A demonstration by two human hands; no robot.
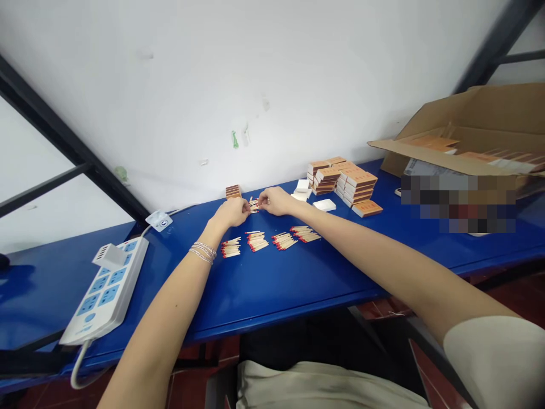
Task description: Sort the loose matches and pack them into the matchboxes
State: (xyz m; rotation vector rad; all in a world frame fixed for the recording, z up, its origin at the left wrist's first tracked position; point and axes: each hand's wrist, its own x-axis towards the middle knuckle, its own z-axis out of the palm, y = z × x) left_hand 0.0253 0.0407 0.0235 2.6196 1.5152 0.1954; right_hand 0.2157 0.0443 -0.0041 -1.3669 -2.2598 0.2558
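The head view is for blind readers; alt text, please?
A person's left hand and right hand are at a small match pile on a blue table. Four clusters of red-tipped matches lie nearer the camera; stacked matchboxes and an open carton stand further right.

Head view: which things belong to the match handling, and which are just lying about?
In the job:
- loose matches between left hand and right hand
- four match groups
- likely matchbox stacks, white pieces

Apparently just lying about:
- power strip
- adapter plugged into it
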